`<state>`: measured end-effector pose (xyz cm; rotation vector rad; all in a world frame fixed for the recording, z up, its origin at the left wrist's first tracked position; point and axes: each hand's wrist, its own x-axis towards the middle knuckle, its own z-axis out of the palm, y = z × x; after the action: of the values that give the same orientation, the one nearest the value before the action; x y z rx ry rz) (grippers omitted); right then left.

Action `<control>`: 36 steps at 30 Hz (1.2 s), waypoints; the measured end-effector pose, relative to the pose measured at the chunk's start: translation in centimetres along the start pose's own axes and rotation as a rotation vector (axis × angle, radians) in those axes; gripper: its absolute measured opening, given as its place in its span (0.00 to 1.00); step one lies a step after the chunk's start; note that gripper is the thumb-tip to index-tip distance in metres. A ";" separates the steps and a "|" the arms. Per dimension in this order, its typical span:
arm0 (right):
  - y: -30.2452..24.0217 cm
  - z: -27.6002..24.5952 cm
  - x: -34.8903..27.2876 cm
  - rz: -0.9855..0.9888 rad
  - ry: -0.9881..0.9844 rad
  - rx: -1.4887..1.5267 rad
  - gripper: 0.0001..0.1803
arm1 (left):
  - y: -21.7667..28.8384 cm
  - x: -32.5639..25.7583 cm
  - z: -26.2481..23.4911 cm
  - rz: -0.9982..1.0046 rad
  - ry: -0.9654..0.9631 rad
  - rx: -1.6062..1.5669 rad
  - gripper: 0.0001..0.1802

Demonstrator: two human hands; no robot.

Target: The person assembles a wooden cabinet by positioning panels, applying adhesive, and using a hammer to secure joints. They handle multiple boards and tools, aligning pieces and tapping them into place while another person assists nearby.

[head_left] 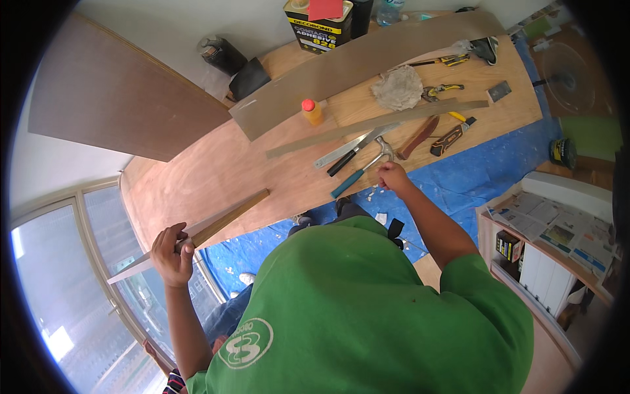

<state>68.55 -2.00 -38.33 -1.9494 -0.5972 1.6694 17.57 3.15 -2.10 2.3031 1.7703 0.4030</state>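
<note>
The left hand, forearm upright at the left, grips a long narrow strip whose far end reaches over the worktop. Farther out, the right hand, arm extended, curls near the hammer; I cannot tell whether it holds anything.

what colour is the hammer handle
The hammer handle is teal, a dark blue-green; it shows in the head view.

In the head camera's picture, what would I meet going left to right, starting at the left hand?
Left hand, black canister, red-capped bottle, right hand, grey block, black tub.
</note>
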 end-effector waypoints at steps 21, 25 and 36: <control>-1.2 3.1 1.2 -0.040 -0.117 -0.087 0.10 | -0.3 -0.2 0.4 0.005 0.033 0.016 0.44; -0.4 2.6 1.0 -0.056 -0.066 -0.049 0.09 | -0.4 -0.1 0.4 0.002 0.023 0.019 0.44; 1.9 0.4 0.4 -0.021 -0.005 -0.091 0.11 | -0.5 0.1 0.5 -0.009 0.017 0.032 0.41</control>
<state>68.23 -3.21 -39.82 -1.9956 -0.7040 1.6611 17.30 3.33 -2.72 2.3191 1.8069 0.3969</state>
